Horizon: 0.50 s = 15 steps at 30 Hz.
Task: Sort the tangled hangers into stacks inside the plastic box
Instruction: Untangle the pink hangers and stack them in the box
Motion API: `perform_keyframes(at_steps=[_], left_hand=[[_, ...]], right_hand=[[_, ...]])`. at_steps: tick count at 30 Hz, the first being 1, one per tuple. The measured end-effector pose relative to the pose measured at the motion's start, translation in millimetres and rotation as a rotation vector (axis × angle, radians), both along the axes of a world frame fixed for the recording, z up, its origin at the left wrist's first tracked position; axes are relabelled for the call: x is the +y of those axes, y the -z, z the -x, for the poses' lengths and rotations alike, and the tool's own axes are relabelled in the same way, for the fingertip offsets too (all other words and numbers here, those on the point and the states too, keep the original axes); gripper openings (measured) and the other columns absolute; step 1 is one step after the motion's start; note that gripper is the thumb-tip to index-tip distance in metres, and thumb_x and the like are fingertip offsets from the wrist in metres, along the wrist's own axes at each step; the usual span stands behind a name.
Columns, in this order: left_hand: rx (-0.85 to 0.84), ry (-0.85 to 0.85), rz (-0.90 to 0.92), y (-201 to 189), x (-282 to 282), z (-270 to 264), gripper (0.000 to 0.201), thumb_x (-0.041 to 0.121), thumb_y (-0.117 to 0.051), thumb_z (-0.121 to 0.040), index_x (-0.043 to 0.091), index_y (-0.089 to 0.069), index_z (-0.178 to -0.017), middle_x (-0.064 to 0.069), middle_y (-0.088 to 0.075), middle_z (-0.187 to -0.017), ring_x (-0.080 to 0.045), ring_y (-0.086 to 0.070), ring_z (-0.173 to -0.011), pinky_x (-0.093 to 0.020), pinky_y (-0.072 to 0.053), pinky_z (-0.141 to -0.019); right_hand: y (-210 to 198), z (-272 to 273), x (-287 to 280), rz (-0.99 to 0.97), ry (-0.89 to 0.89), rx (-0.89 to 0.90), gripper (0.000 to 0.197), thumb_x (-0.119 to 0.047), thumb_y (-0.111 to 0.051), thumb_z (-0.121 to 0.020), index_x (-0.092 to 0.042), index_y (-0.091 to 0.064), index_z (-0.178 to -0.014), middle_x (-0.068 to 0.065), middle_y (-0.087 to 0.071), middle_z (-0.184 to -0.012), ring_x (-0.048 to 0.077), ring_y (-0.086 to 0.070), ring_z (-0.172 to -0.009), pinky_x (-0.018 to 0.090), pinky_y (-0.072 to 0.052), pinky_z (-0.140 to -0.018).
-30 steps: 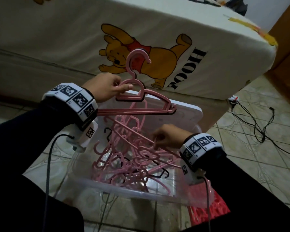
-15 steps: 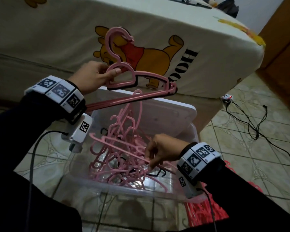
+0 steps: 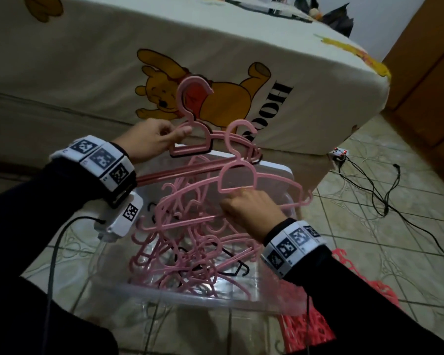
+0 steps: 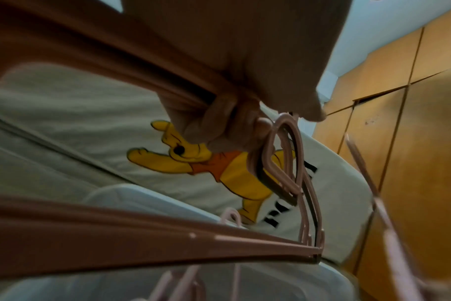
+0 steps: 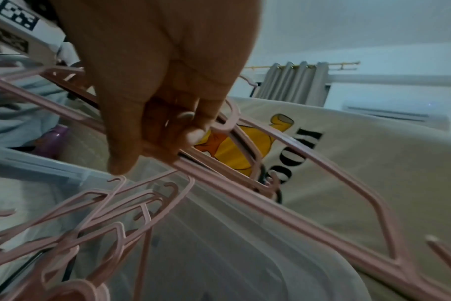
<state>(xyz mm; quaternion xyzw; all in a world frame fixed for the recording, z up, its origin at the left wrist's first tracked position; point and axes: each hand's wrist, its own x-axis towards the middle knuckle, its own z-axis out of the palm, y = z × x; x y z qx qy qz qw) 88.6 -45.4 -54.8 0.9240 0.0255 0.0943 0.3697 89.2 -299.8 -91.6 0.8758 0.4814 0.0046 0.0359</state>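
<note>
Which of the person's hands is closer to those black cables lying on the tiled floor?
Right. The right hand is over the clear box's cable-side end; the left hand, gripping stacked hangers, is across the box from the black cables.

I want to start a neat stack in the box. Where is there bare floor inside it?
Free: the strip of clear box floor along the near wall, and the corner under the right hand, beside a black hanger. Crowded: the middle and left, filled by the pink hanger tangle that rises toward the left hand.

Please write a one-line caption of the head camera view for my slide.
Left hand holds aligned pink plastic hangers while right hand lifts another pink hanger from the tangle in the clear plastic box.
</note>
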Motion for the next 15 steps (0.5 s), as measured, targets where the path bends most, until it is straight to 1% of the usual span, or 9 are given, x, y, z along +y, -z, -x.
perform_keyframes(at_steps=[2, 3, 4, 6, 7, 9, 11, 14, 15], left_hand=[[0.033, 0.052, 0.040, 4, -13, 0, 0.058, 0.072, -0.037, -0.073, 0.021, -0.062, -0.077, 0.002, -0.061, -0.069, 0.002, -0.052, -0.053, -0.022, -0.039, -0.052], [0.050, 0.080, 0.046, 6, -19, -1, 0.058, 0.073, -0.037, -0.073, 0.021, -0.062, -0.078, 0.004, -0.059, -0.068, 0.004, -0.050, -0.048, -0.020, -0.037, -0.048], [0.063, 0.109, 0.046, 8, -25, -1, 0.059, 0.075, -0.038, -0.072, 0.022, -0.061, -0.080, 0.005, -0.060, -0.069, 0.004, -0.051, -0.049, -0.021, -0.038, -0.049], [0.064, 0.169, 0.056, 10, -35, 0, 0.055, 0.076, -0.043, -0.071, 0.025, -0.061, -0.081, 0.009, -0.063, -0.071, 0.002, -0.056, -0.059, -0.021, -0.042, -0.056], [0.056, 0.198, 0.066, 11, -39, 1, 0.047, 0.072, -0.049, -0.073, 0.027, -0.060, -0.080, 0.012, -0.063, -0.069, 0.004, -0.056, -0.061, -0.015, -0.041, -0.057], [0.049, 0.263, 0.080, 14, -45, 1, 0.023, 0.054, -0.060, -0.082, 0.031, -0.057, -0.076, 0.024, -0.062, -0.064, 0.011, -0.054, -0.059, -0.005, -0.036, -0.052], [0.035, 0.294, 0.077, 17, -47, -1, 0.015, 0.039, -0.062, -0.087, 0.032, -0.057, -0.076, 0.030, -0.061, -0.064, 0.011, -0.054, -0.059, -0.007, -0.036, -0.054], [-0.006, 0.251, 0.023, 18, -48, -4, 0.014, 0.040, -0.061, -0.089, 0.032, -0.058, -0.078, 0.019, -0.062, -0.068, 0.004, -0.056, -0.067, -0.017, -0.041, -0.061], [-0.022, 0.239, -0.003, 18, -47, -4, 0.015, 0.041, -0.061, -0.089, 0.033, -0.057, -0.077, 0.018, -0.062, -0.068, 0.004, -0.056, -0.067, -0.019, -0.041, -0.061]], right_hand=[[1, 2, 8, 0.018, -0.045, -0.051, 0.017, -0.022, -0.049, -0.094, -0.013, -0.061, -0.102, 0.005, -0.062, -0.101, 0.025, -0.057, -0.095, 0.039, -0.047, -0.072], [2, 2, 12, 0.031, -0.059, -0.069, 0.019, -0.021, -0.047, -0.095, -0.013, -0.060, -0.107, 0.004, -0.061, -0.105, 0.025, -0.057, -0.098, 0.038, -0.047, -0.074], [2, 1, 16, 0.037, -0.067, -0.078, 0.021, -0.020, -0.046, -0.095, -0.013, -0.060, -0.110, 0.004, -0.061, -0.108, 0.025, -0.056, -0.101, 0.039, -0.048, -0.075], [3, 1, 23, 0.044, -0.081, -0.111, 0.023, -0.017, -0.044, -0.096, -0.011, -0.059, -0.112, 0.006, -0.060, -0.111, 0.026, -0.055, -0.103, 0.039, -0.047, -0.075], [2, 1, 25, 0.038, -0.083, -0.131, 0.023, -0.016, -0.044, -0.096, -0.010, -0.058, -0.112, 0.007, -0.060, -0.112, 0.027, -0.055, -0.104, 0.039, -0.046, -0.073], [1, -1, 28, 0.020, -0.061, -0.148, 0.024, -0.012, -0.043, -0.095, -0.008, -0.056, -0.114, 0.009, -0.058, -0.115, 0.029, -0.054, -0.107, 0.040, -0.044, -0.068], [1, -2, 29, 0.000, -0.036, -0.133, 0.027, -0.010, -0.042, -0.094, -0.006, -0.052, -0.119, 0.011, -0.056, -0.118, 0.030, -0.053, -0.109, 0.040, -0.044, -0.068], [2, -4, 30, -0.053, -0.038, -0.086, 0.025, -0.009, -0.048, -0.093, -0.005, -0.052, -0.117, 0.012, -0.056, -0.115, 0.031, -0.054, -0.105, 0.041, -0.045, -0.069], [2, -4, 30, -0.091, -0.038, -0.055, 0.025, -0.012, -0.052, -0.091, -0.006, -0.052, -0.115, 0.012, -0.056, -0.112, 0.032, -0.055, -0.102, 0.042, -0.044, -0.069]])
